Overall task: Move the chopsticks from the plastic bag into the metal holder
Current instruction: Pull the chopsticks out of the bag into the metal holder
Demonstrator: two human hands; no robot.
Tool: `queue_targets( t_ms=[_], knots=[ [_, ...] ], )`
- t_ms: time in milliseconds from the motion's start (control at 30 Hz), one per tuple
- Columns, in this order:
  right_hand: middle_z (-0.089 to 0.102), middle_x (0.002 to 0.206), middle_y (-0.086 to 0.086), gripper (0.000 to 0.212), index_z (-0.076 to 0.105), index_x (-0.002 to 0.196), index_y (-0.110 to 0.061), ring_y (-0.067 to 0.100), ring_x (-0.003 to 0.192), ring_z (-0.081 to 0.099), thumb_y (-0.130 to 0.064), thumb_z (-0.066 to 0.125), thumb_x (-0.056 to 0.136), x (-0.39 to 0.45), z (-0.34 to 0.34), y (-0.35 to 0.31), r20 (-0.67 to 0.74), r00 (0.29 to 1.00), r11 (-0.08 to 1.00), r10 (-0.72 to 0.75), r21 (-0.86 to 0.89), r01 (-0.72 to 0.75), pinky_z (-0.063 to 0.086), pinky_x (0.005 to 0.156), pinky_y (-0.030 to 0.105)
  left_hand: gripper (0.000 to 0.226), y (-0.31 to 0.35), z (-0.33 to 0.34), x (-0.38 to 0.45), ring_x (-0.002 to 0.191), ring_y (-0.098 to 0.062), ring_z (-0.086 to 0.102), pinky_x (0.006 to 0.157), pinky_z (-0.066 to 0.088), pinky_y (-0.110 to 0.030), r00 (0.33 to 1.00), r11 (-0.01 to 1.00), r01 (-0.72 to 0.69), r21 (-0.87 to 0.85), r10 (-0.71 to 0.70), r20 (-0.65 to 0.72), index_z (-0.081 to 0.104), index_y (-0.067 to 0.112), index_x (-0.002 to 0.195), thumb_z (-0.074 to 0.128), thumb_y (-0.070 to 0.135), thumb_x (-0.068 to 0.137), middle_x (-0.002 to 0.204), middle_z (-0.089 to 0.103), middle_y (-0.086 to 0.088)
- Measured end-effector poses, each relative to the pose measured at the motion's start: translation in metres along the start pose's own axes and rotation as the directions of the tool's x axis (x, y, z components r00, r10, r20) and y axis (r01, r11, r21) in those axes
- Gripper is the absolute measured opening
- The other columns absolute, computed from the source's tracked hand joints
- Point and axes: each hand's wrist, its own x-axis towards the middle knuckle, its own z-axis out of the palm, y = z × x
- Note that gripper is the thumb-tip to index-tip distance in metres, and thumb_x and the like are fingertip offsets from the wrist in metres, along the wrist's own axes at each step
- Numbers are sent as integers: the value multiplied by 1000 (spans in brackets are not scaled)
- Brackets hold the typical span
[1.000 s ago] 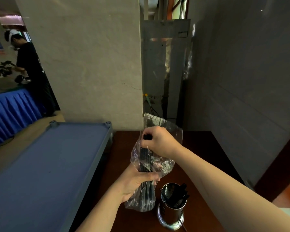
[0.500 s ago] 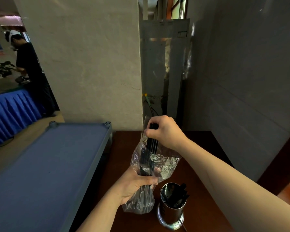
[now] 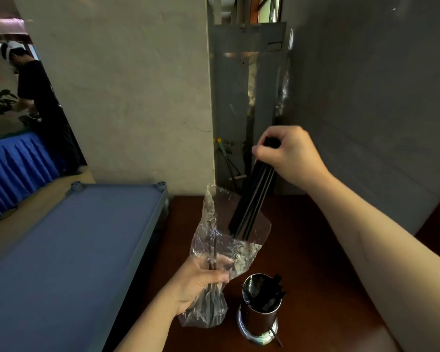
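Note:
My right hand (image 3: 288,152) grips the top of a bundle of black chopsticks (image 3: 252,200), raised high and tilted, its lower tips still at the mouth of the clear plastic bag (image 3: 226,246). My left hand (image 3: 200,283) clutches the bag around its middle; a few dark chopsticks remain inside it. The shiny metal holder (image 3: 261,318) stands on the brown table just right of the bag, with several black chopsticks sticking out of it.
A blue-topped cart (image 3: 69,250) sits left of the brown table (image 3: 315,262). Grey walls close in behind and to the right. A person in black (image 3: 40,97) stands far left by a blue-skirted table (image 3: 13,163).
My right hand has lifted the chopstick bundle up and to the right, drawing most of it out of the bag. The left hand still holds the bag in place.

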Motion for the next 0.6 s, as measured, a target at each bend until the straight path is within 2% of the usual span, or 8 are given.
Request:
queue_targets(
  t_ms=[100, 167, 267, 367, 467, 533, 600],
  knots=[
    [69, 69, 10, 11, 70, 75, -11, 6, 55, 61, -17, 73, 84, -1, -15, 4, -71, 997, 1000, -8, -18, 7, 47, 49, 18, 18, -2, -3, 8, 110, -9, 69, 87, 43, -21, 999, 1000, 11, 7, -11, -32, 79, 20, 84, 82, 5, 76, 102, 79, -1],
    [70, 71, 12, 11, 70, 76, -11, 4, 56, 59, -18, 72, 84, -4, -21, 7, -92, 996, 1000, 0, -25, -2, 45, 50, 14, 21, -4, -4, 14, 107, -6, 71, 79, 44, -12, 998, 1000, 25, 15, -24, -57, 79, 21, 90, 78, 2, 80, 96, 80, -3],
    [72, 76, 14, 11, 70, 79, -10, 18, 67, 68, -18, 72, 86, -12, -29, 12, -96, 995, 1000, 9, -16, -11, 55, 58, 27, 23, -10, -7, 23, 97, -5, 73, 68, 49, -5, 992, 1000, 29, 1, -29, -123, 76, 10, 103, 75, -1, 83, 93, 80, -6],
    [71, 74, 10, 11, 69, 79, -12, 17, 67, 69, -20, 72, 86, -23, -32, 19, -83, 997, 1000, 2, -21, -4, 55, 57, 27, 22, -19, -10, 29, 91, -3, 74, 80, 49, -19, 970, 998, 43, -54, -55, -238, 76, 6, 104, 77, 0, 83, 100, 80, -2],
    [70, 70, 6, 11, 69, 78, -16, 14, 63, 68, -21, 72, 86, -37, -26, 35, -53, 998, 999, 17, -33, -19, 54, 54, 28, 22, -28, -11, 34, 82, 2, 73, 75, 40, -21, 938, 991, 55, -118, -92, -334, 75, 11, 101, 80, 4, 80, 94, 80, 5],
    [67, 65, 1, 12, 67, 76, -20, 7, 52, 59, -23, 73, 86, -49, -14, 48, -21, 1000, 997, 7, -79, -8, 45, 45, 22, 27, -30, -13, 37, 90, -3, 70, 83, 41, -26, 921, 987, 51, -155, -107, -374, 74, 10, 103, 82, 6, 77, 95, 80, 1],
    [66, 63, 3, 12, 67, 77, -20, 10, 46, 53, -23, 72, 87, -63, 2, 64, 35, 999, 993, 19, -120, -14, 38, 41, 23, 30, -31, -12, 40, 99, -10, 67, 90, 40, -33, 917, 983, 42, -179, -109, -384, 73, 9, 104, 83, 8, 76, 98, 80, -2]
  ],
)
